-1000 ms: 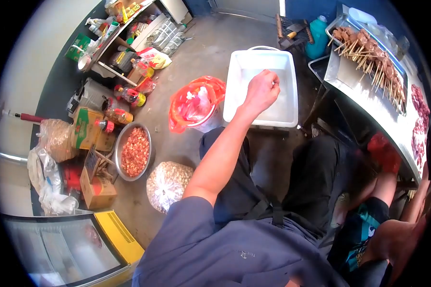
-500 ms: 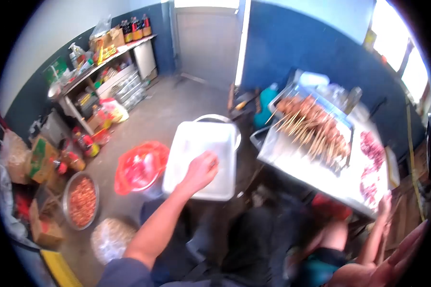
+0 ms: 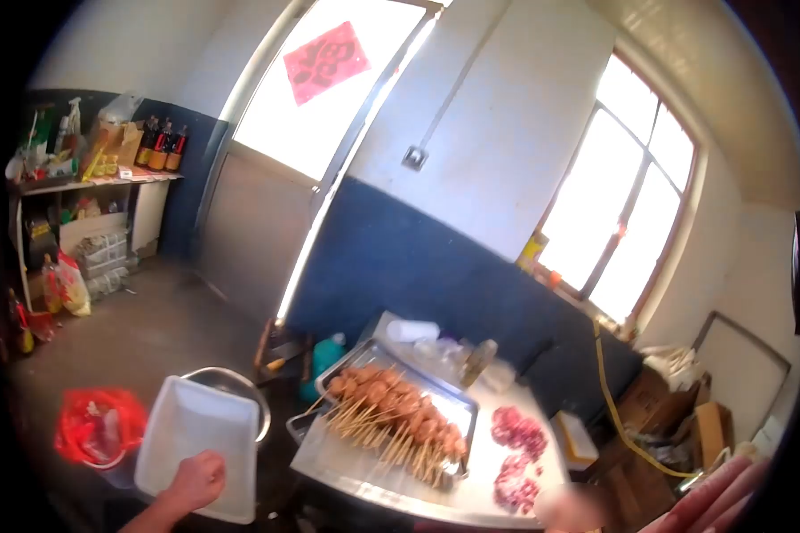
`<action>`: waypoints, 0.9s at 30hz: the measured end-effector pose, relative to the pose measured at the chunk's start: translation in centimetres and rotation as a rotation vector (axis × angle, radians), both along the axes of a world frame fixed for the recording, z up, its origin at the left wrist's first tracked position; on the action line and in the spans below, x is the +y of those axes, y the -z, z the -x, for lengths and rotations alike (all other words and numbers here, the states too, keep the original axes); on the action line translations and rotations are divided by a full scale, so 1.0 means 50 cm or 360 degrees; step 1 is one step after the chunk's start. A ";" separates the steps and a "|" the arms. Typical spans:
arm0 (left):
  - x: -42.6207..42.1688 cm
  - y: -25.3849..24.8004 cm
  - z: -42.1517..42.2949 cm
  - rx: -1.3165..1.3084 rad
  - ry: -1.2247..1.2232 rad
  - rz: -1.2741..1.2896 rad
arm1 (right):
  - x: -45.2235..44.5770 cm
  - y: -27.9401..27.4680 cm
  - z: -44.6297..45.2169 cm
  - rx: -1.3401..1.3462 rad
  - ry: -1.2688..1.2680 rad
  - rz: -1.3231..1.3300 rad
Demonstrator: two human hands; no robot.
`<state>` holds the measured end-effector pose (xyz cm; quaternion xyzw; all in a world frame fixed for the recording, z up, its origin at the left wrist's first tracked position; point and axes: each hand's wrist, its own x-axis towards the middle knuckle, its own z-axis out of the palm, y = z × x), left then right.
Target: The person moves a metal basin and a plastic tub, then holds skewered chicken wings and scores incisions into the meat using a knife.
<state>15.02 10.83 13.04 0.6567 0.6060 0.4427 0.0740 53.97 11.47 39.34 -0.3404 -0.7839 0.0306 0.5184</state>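
Note:
My left hand [image 3: 197,481] hangs over the white plastic tub [image 3: 168,415], its fingers curled together; what they hold, if anything, is too small to tell. At the lower right edge, close to the camera, my right hand [image 3: 720,499] shows in part, blurred, with fingers stretched out and nothing visible in them. The tub lies near a round metal basin [image 3: 262,404]. Left of it stands a bucket lined with a red bag [image 3: 76,425].
Meat skewers [image 3: 400,413] fill a metal tray on the table [image 3: 324,457]. Loose raw meat [image 3: 517,433] lies to their right. Beside it is a blurred patch of skin [image 3: 571,508], apparently a co-worker's hand. Cardboard boxes [image 3: 644,400] and shelves [image 3: 98,182] stand farther off.
The view has swung up and to the right, bringing in the window and door glass; the basin of red food has left view. My left hand remains closed over the tub.

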 end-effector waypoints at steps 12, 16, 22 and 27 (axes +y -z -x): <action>0.023 0.006 -0.033 -0.0027 0.0108 0.0067 | -0.079 0.086 -0.044 -0.0007 0.0077 -0.0122; 0.031 0.000 -0.033 -0.0013 0.0164 0.0038 | -0.114 0.093 -0.041 -0.0012 0.0110 -0.0180; 0.039 0.020 -0.045 -0.0079 0.0256 0.0116 | -0.155 0.096 -0.045 -0.0006 0.0119 -0.0291; 0.055 0.039 -0.037 0.0092 0.0235 0.0094 | -0.171 0.044 -0.025 0.0114 0.0215 -0.0457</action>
